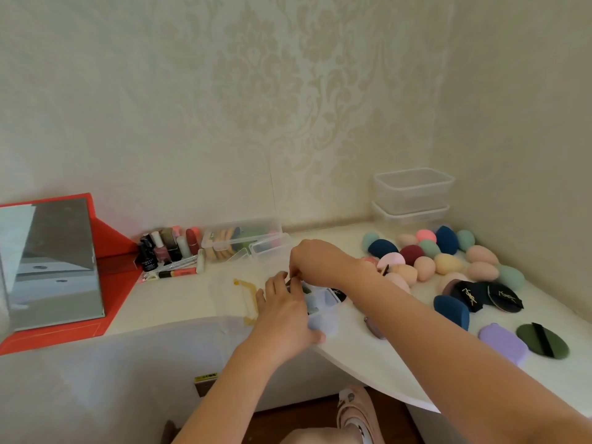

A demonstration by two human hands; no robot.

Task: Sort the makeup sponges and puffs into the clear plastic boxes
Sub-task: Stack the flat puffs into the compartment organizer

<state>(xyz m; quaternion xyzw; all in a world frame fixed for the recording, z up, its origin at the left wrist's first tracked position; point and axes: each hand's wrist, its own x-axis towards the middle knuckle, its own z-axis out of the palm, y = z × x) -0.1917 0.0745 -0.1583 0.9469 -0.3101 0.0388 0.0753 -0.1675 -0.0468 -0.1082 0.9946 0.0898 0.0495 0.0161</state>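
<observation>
Left hand (285,318): closed round the near left side of the small clear box (325,315), steadying it at the edge of the table (179,302).
Small clear box: partly filled, with green pieces showing inside and a black puff (338,294) touching its far side.
Right hand (315,261): just beyond the box's far left corner, fingertips bent down and pinching a thin dark piece (293,279); too small to tell which puff or sponge.
Held piece: directly above the box's far left corner, apparently not yet inside.
Loose puffs (503,342): right of the box, well apart, flat on the table, unsorted.
Sponge pile (448,262): right of and beyond the box, many egg shapes left to sort.
Long clear box (237,240): beyond the box to the left, already holding tan puffs.
Stacked boxes (413,195): farthest, beyond the box to the right, seemingly empty.
Progress: judged early to middle, with most pieces outside any box.
</observation>
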